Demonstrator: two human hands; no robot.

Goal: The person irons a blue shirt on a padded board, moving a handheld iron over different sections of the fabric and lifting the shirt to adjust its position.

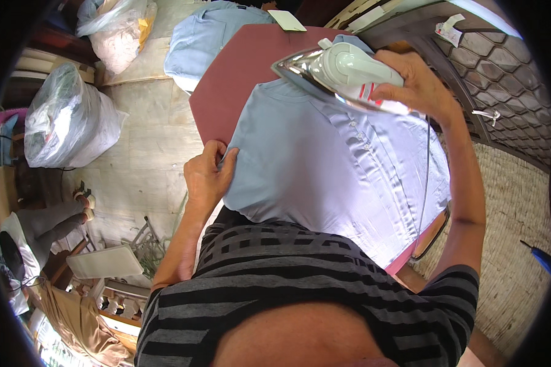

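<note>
Two hands: both are engaged over one garment.
Shirt [324, 177]: pale blue, buttoned, smooth and faintly glossy; it is spread flat across the dark red ironing board [226, 85].
Iron [343, 73]: pale green body with a shiny metal soleplate; it is held tilted, raised above the shirt's collar end.
Right hand [419, 82]: fingers are wrapped tightly around the iron's handle.
Left hand [207, 177]: fingers are pinched closed on the shirt's left edge, at the board's side.
Second shirt [202, 40]: light blue, lying beyond the board.
</note>
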